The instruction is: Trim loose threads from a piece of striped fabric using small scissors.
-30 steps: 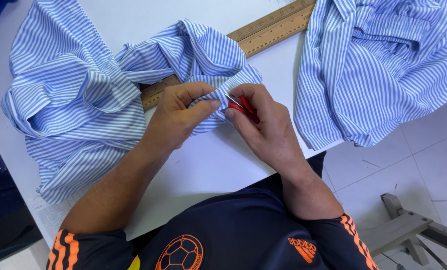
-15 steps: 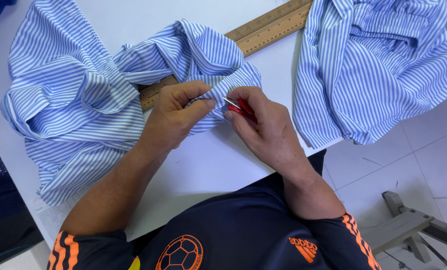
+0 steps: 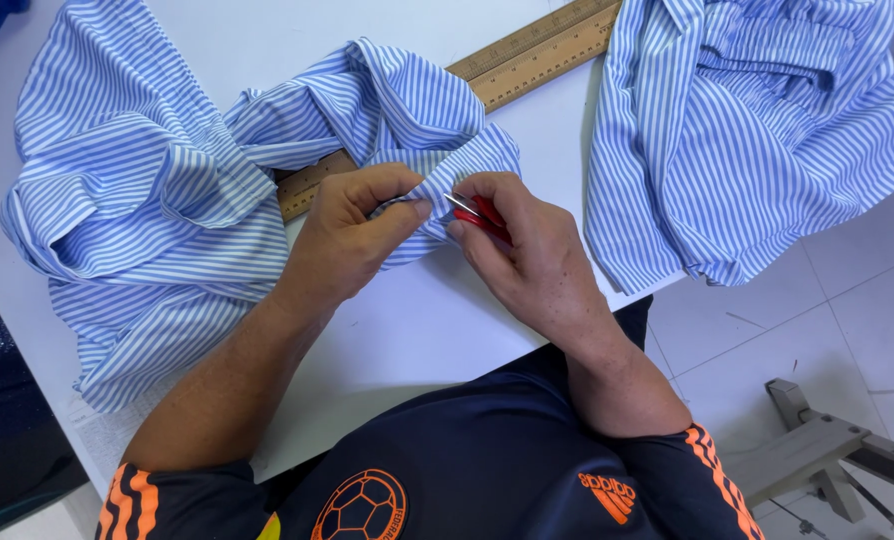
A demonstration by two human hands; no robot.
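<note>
Left hand (image 3: 352, 235) pinches striped shirt (image 3: 167, 230) fold; right hand (image 3: 527, 255) — at its 3 o'clock — fingers closed round red-handled tool (image 3: 479, 215), tip touching cloth.

1. The blue-and-white striped shirt (image 3: 157, 230) lay crumpled on the white table, its bulk toward nine o'clock, one bunched sleeve reaching to the centre and covering part of the ruler.
2. The small red-handled tool (image 3: 479, 214) sat at centre, its metal tip pointing toward nine o'clock, against the sleeve's edge.
</note>
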